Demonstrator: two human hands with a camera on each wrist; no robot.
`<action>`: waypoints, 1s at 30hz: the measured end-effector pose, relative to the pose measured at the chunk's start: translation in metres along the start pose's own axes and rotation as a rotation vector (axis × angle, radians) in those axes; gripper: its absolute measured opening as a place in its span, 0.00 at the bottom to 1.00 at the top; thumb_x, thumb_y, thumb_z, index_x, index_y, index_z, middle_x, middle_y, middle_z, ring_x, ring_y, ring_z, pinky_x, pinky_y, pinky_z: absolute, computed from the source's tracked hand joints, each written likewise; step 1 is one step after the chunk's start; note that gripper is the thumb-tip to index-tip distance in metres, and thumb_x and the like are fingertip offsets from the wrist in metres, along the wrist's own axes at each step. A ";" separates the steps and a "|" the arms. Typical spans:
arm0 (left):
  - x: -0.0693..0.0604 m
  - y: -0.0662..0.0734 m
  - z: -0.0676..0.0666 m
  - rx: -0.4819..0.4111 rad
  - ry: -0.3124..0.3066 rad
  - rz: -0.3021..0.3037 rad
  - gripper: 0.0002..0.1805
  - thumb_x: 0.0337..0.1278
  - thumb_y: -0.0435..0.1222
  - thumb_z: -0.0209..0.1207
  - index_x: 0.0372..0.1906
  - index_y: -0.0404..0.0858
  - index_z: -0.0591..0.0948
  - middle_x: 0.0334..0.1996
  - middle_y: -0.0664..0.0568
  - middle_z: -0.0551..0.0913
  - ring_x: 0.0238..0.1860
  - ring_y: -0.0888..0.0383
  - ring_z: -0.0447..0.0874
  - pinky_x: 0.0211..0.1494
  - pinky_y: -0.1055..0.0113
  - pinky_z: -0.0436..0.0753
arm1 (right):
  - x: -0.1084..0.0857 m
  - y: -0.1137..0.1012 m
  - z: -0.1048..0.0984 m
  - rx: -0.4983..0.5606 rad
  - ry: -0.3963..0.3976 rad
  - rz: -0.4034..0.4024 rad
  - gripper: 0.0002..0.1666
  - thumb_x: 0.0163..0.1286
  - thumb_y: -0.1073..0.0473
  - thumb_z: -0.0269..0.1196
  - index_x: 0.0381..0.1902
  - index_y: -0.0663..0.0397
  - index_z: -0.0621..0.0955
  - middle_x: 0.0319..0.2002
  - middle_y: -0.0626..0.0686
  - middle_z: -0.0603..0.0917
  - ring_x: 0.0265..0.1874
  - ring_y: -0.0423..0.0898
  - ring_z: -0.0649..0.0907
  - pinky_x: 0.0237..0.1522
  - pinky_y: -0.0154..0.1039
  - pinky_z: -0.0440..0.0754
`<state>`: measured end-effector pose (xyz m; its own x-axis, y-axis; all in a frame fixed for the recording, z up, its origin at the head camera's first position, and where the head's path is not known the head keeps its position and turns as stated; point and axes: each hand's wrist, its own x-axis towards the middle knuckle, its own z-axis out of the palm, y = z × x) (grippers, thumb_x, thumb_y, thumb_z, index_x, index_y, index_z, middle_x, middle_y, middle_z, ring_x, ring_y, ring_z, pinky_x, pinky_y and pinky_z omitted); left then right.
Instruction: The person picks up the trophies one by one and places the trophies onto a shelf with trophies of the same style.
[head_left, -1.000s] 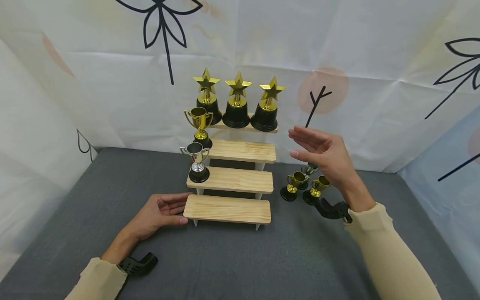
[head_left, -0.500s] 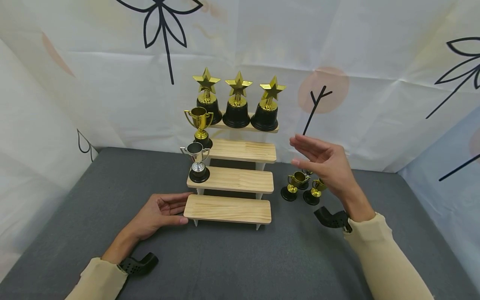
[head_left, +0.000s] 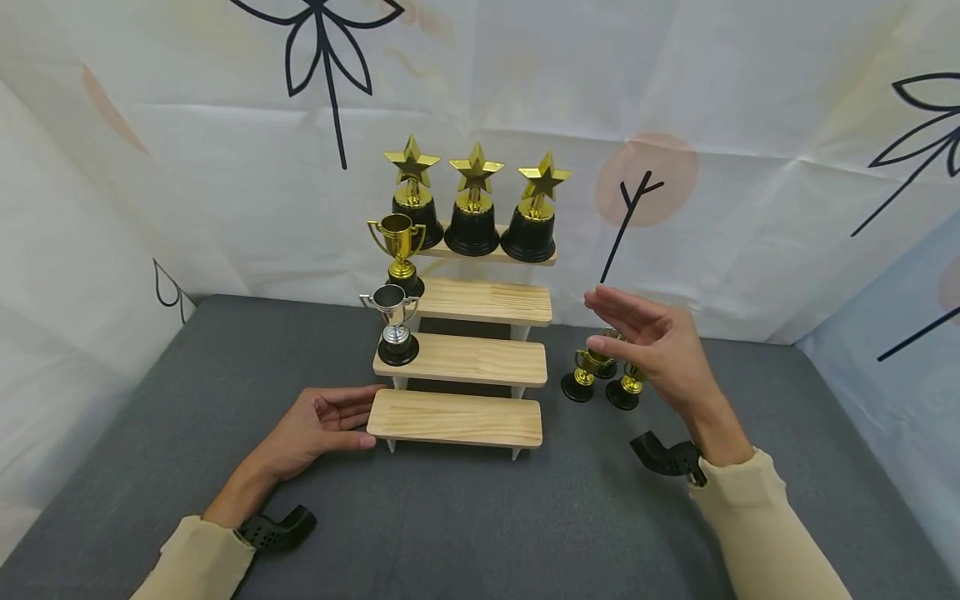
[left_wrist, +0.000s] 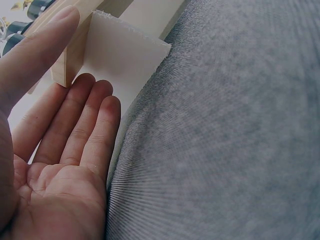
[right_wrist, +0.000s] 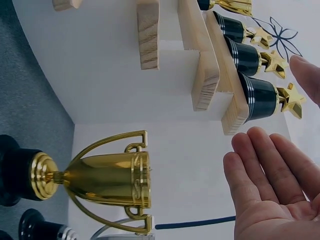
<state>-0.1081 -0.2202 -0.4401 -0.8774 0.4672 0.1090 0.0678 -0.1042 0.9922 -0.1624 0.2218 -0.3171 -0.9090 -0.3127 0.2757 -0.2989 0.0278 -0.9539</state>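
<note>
Gold cup (right_wrist: 107, 177) below right grip (head_left: 656, 348)

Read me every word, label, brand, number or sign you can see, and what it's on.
None readable: I see no lettering on the cups, star trophies or wooden shelf.
The backdrop carries plant drawings, not text; its pale marks are too faint to make out.

Cream long sleeves (head_left: 765, 521); curved black wrist devices (head_left: 279, 531).

Free room before the wooden stand (head_left: 465, 358), gold cups (head_left: 582, 379) near its right.
</note>
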 end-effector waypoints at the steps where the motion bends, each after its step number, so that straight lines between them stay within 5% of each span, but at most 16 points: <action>1: 0.000 0.000 0.000 0.002 0.002 -0.002 0.39 0.52 0.19 0.68 0.69 0.15 0.64 0.66 0.32 0.74 0.62 0.55 0.80 0.63 0.61 0.81 | -0.001 0.001 0.000 -0.006 0.003 -0.002 0.38 0.62 0.77 0.69 0.70 0.66 0.73 0.63 0.55 0.81 0.64 0.42 0.79 0.63 0.34 0.79; 9: 0.000 0.001 0.001 0.026 0.013 -0.005 0.39 0.52 0.19 0.69 0.69 0.15 0.65 0.66 0.32 0.74 0.62 0.56 0.80 0.63 0.62 0.81 | -0.012 0.008 -0.003 -0.007 0.026 -0.012 0.38 0.61 0.79 0.68 0.69 0.73 0.71 0.62 0.53 0.82 0.63 0.42 0.80 0.62 0.33 0.79; 21: 0.000 0.003 0.001 0.021 0.008 0.002 0.39 0.52 0.19 0.69 0.69 0.15 0.65 0.66 0.34 0.75 0.62 0.56 0.80 0.63 0.62 0.81 | -0.024 0.012 -0.002 -0.003 0.047 0.000 0.37 0.62 0.79 0.68 0.69 0.67 0.73 0.63 0.54 0.81 0.63 0.43 0.79 0.63 0.38 0.79; 30: 0.000 0.003 0.001 0.024 0.014 -0.006 0.40 0.51 0.19 0.69 0.69 0.15 0.64 0.66 0.31 0.73 0.62 0.56 0.80 0.63 0.62 0.81 | -0.032 0.015 0.001 0.027 0.070 -0.009 0.37 0.62 0.81 0.67 0.69 0.74 0.71 0.62 0.53 0.82 0.63 0.43 0.80 0.64 0.36 0.78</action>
<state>-0.1070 -0.2196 -0.4374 -0.8843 0.4557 0.1020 0.0733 -0.0803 0.9941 -0.1376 0.2311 -0.3404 -0.9247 -0.2452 0.2913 -0.3003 -0.0007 -0.9538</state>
